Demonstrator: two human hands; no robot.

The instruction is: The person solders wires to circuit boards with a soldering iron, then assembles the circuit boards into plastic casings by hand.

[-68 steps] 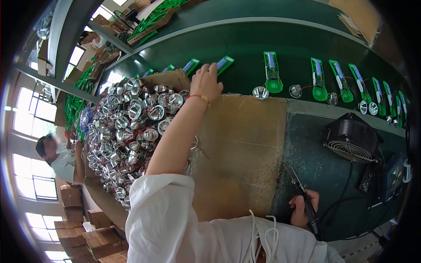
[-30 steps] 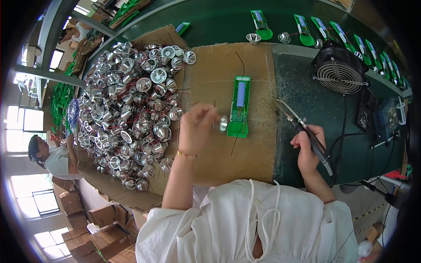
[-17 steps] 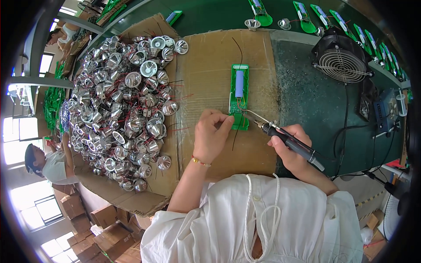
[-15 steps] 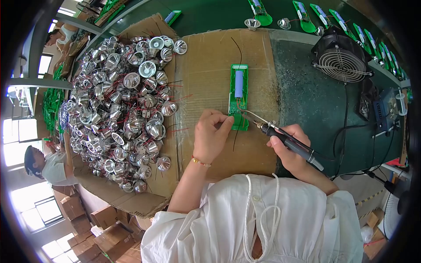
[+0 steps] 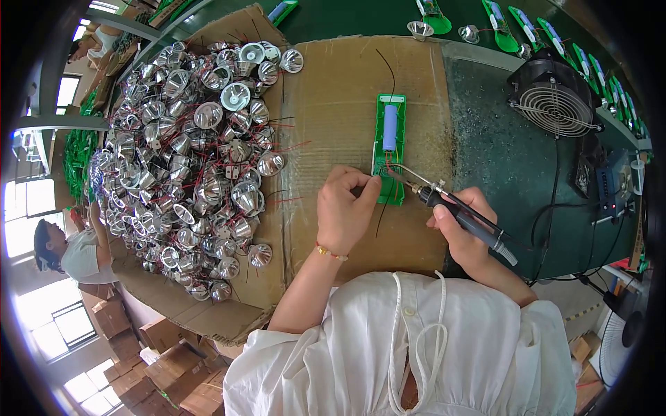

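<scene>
A green plastic housing (image 5: pixel 399 191) lies lengthwise on the cardboard, holding a purple cylindrical battery (image 5: pixel 390 128) and, below it, a small green circuit board (image 5: pixel 381 166) with thin wires. My left hand (image 5: pixel 345 211) is closed in a pinch at the housing's left edge beside the board; what sits between the fingertips is too small to tell. Black wire (image 5: pixel 381 218) trails below those fingertips. My right hand (image 5: pixel 466 225) grips a soldering iron (image 5: pixel 458 216) with a thin feed tube along it. Its tip points left at the board; contact cannot be made out.
Shiny reflector cups (image 5: pixel 208 187) with red and black wires are heaped in a cardboard tray (image 5: pixel 187 315) on the left. A black fan (image 5: pixel 555 104) and a blue soldering station (image 5: pixel 610 191) stand right. More housings (image 5: pixel 499 24) line the far side. Another person (image 5: pixel 83 253) sits left.
The whole view has shifted slightly, so the bench appears farther right. The iron's tip has edged up along the circuit board. My left hand keeps its pinch beside the housing.
</scene>
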